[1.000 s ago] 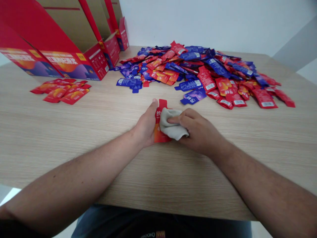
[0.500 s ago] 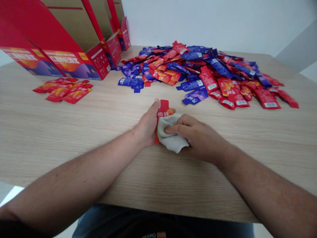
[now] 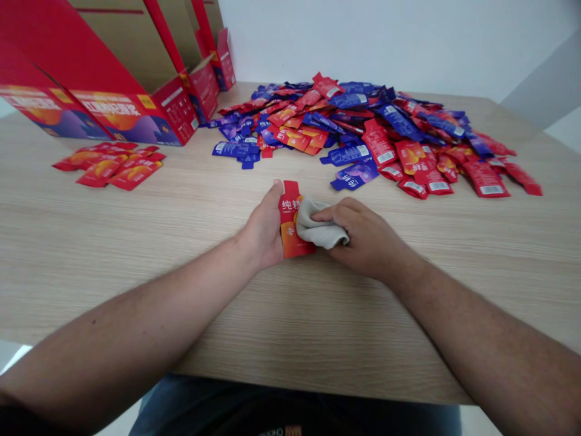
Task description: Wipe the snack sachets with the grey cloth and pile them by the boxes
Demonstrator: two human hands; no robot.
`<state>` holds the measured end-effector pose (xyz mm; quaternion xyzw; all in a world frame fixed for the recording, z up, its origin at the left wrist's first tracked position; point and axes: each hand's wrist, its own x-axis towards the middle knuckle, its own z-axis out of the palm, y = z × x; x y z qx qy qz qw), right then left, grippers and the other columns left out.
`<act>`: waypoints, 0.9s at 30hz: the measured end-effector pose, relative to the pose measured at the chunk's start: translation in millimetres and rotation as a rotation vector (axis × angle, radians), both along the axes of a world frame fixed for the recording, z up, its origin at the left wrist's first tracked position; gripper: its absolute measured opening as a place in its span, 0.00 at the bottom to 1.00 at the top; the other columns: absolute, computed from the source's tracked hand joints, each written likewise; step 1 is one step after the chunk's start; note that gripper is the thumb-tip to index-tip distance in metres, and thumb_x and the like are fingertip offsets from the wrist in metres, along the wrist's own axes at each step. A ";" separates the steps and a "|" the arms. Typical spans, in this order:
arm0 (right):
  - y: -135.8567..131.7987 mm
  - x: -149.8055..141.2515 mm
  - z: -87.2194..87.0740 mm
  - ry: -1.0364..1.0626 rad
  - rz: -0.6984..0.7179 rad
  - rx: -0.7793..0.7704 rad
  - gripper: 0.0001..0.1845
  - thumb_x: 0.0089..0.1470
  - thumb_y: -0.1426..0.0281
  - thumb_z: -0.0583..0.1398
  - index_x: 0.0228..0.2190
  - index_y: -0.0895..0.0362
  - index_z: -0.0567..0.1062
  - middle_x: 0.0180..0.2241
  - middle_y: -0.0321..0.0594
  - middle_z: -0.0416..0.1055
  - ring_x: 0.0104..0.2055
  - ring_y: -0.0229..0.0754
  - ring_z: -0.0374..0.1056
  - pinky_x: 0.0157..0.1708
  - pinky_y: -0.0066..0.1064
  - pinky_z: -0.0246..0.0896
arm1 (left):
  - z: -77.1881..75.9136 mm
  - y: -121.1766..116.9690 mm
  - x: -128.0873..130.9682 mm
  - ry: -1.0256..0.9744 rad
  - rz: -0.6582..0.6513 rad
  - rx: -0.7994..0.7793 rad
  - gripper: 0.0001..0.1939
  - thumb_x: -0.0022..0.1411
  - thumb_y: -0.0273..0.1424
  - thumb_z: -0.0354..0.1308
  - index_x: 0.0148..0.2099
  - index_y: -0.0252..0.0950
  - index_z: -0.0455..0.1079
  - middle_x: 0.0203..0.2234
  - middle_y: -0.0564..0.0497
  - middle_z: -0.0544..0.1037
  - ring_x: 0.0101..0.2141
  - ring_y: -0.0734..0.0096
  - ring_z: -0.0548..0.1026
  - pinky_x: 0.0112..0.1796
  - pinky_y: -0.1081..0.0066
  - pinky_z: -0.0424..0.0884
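Note:
My left hand [image 3: 265,227] is closed on a red and orange sachet [image 3: 291,233], held upright with its printed front toward me above the table. A grey cloth [image 3: 320,227] is bunched in my right hand [image 3: 361,236], pinched under the fingers. The cloth lies against the right side of the sachet and covers part of its print. The fingers of my left hand behind the sachet are hidden.
A big heap of red and blue sachets [image 3: 345,121] spreads across the back of the table [image 3: 190,206]. Several red sachets [image 3: 109,166] lie in a small group at left. Behind them stand open red cardboard boxes [image 3: 131,121]. A white wall rises beyond.
My right hand has shifted the cloth up and to the right across the sachet, uncovering its lower left part. My left hand still holds the sachet.

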<state>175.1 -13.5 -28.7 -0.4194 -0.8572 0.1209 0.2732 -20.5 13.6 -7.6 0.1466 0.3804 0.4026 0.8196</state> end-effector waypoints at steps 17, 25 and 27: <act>-3.5 -4.5 8.7 0.095 -0.118 0.025 0.18 0.54 0.70 0.67 0.48 0.53 0.81 0.43 0.45 0.82 0.46 0.53 0.76 0.46 0.44 0.71 | 0.3 -18.8 12.1 0.179 0.011 0.063 0.21 0.82 0.40 0.47 0.44 0.34 0.76 0.32 0.43 0.84 0.31 0.60 0.83 0.35 0.63 0.81; -3.1 0.8 7.3 0.012 0.026 0.027 0.22 0.54 0.71 0.68 0.52 0.53 0.81 0.44 0.46 0.81 0.44 0.52 0.75 0.44 0.42 0.72 | -1.3 -14.3 12.0 0.187 0.122 0.046 0.24 0.80 0.45 0.50 0.39 0.35 0.77 0.32 0.42 0.85 0.40 0.55 0.85 0.47 0.60 0.81; -0.6 -0.3 4.5 0.025 -0.053 0.057 0.21 0.54 0.71 0.67 0.51 0.53 0.81 0.44 0.46 0.82 0.46 0.55 0.75 0.47 0.45 0.72 | 4.6 -14.4 11.8 0.120 0.123 0.063 0.25 0.81 0.43 0.46 0.39 0.35 0.77 0.33 0.42 0.85 0.41 0.56 0.85 0.47 0.61 0.82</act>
